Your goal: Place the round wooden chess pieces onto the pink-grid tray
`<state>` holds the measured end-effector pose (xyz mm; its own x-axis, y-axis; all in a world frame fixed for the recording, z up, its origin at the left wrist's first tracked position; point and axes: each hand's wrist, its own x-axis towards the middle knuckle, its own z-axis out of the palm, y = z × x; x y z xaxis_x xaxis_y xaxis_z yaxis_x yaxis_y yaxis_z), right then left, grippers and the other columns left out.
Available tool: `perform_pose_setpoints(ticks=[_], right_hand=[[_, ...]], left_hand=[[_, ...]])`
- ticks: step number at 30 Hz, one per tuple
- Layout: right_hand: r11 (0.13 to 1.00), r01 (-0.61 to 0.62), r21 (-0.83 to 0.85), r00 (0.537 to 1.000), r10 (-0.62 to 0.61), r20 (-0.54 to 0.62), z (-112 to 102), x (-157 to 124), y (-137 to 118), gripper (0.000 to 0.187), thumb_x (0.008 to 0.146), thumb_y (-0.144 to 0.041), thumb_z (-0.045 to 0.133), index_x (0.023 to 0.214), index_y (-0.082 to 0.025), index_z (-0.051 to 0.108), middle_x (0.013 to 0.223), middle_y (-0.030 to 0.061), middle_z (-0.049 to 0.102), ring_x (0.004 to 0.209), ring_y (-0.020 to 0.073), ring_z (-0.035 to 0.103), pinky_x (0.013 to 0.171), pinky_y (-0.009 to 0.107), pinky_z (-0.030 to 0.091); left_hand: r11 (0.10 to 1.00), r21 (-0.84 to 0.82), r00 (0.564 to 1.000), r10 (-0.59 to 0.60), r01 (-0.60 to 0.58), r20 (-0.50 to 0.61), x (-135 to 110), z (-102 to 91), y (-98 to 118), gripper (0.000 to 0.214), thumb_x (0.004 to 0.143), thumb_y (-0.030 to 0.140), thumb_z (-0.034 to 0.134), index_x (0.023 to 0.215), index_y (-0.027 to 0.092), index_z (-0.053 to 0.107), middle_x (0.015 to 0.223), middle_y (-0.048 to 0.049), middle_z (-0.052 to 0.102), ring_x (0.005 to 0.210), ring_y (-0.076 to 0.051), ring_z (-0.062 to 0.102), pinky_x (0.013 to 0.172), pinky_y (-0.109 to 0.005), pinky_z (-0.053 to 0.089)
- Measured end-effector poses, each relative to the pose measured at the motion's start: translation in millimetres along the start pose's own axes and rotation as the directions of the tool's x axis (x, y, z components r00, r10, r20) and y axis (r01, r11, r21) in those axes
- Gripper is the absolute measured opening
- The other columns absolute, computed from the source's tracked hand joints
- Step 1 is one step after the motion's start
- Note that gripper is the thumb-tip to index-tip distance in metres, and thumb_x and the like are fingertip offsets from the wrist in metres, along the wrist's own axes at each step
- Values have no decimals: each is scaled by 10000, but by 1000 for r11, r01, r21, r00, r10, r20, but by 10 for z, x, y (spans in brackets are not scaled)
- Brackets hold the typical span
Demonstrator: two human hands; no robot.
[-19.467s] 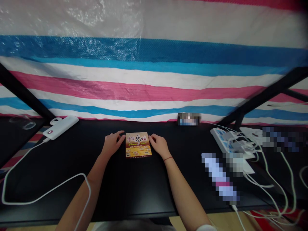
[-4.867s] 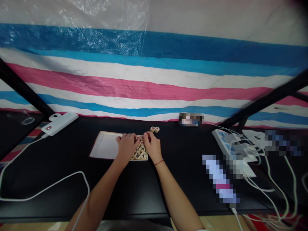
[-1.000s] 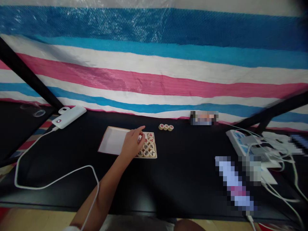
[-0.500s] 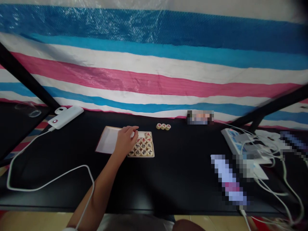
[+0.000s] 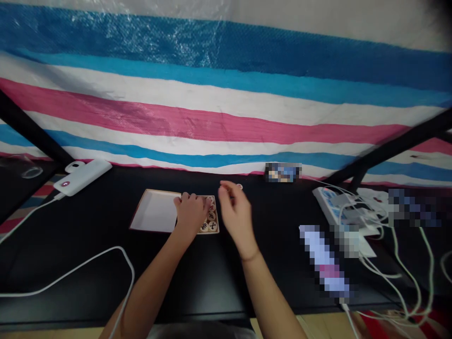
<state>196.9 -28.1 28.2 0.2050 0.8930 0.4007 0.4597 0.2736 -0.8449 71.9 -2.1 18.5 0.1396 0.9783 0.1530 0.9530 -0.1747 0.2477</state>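
A blue, white and pink striped tarpaulin [image 5: 197, 122] hangs behind a black tabletop [image 5: 106, 263]. Near the middle of the table lies a shallow white-lined tray [image 5: 153, 212] with a brown rim, its right end packed with round wooden Chinese chess pieces [image 5: 212, 226] marked in black and red. The left hand [image 5: 190, 213] curls over the tray's middle, its fingertips [image 5: 207, 201] at the pieces and covering most of them. The right hand [image 5: 235, 212] is raised well apart from it and blurred, its fingers [image 5: 223, 188] pinched together just beyond the tray; whether they hold anything cannot be told. One more chess piece [image 5: 239, 186] sits just past those fingers, mostly hidden. Left of the tray lies a white power bank [image 5: 83, 176] with a white cable [image 5: 70, 278]; to the right, a power strip [image 5: 328, 202] sits among tangled cables.
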Motion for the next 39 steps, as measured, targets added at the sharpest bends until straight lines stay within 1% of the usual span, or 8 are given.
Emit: perform_pose_setpoints(ticks=[5,12,19,23,26,32,35,39], right_hand=[[966,-208,-155,966,228,124,238,118,237,311,910,-359,439,993,-187,684,972,85,713,894,224,653,838,347,487],[962,-234,-143,954,256,159,244,45,362,325,910,-305,404,1028,-201,689,1029,68,723,948,220,663,869,333,482],[984,83,-157,981,-53,185,171,70,317,329,836,-195,494,1117,-220,664,1147,67,679,1081,233,573,974,417,432],[981,138,-138,975,-110,195,144,70,259,301,847,-285,578,1135,-239,652,1108,62,692,1039,229,600,945,411,447],[984,118,-135,986,-100,131,88,115,348,290,871,-328,563,1131,-231,646,1128,67,685,1050,218,613,925,376,464],[957,-77,-280,967,3,-255,-298,360,882,368,833,-376,549,1090,-134,651,1100,150,634,882,218,617,801,365,496],[911,-112,-397,967,9,-254,-421,432,1090,356,817,-324,515,1073,-118,652,1078,162,625,873,227,591,836,391,469],[837,-197,-511,971,94,-220,-403,439,1182,281,805,-288,500,1003,-155,649,1001,125,666,881,252,561,824,398,429]], left_hand=[[1000,18,1000,-9,9,3,12,70,75,406,960,348,370,882,163,723,910,-135,673,947,-317,516,800,-457,295],[997,-67,997,-29,33,66,35,61,113,312,952,360,404,924,167,649,920,-104,693,955,-283,568,840,-430,307],[944,-317,993,-111,97,-27,47,1,66,170,897,316,528,974,218,643,942,-51,696,944,-246,613,860,-400,357],[771,-633,995,-98,73,-4,32,-46,15,160,882,322,537,938,217,645,865,-12,705,792,-186,639,778,-336,447],[622,-777,989,-146,98,8,32,-23,-27,198,881,371,541,947,213,641,867,-10,711,786,-170,656,720,-291,490],[425,-902,973,-231,70,-33,78,150,-124,289,865,405,578,1068,203,613,984,-54,699,910,-181,671,807,-309,526],[371,-925,971,-240,79,-14,100,223,-155,271,855,337,585,1078,187,616,1038,-81,676,947,-183,662,829,-316,534],[405,-911,974,-224,78,-17,106,264,-170,321,817,199,580,1136,189,613,1084,-89,651,930,-172,654,791,-307,557]])
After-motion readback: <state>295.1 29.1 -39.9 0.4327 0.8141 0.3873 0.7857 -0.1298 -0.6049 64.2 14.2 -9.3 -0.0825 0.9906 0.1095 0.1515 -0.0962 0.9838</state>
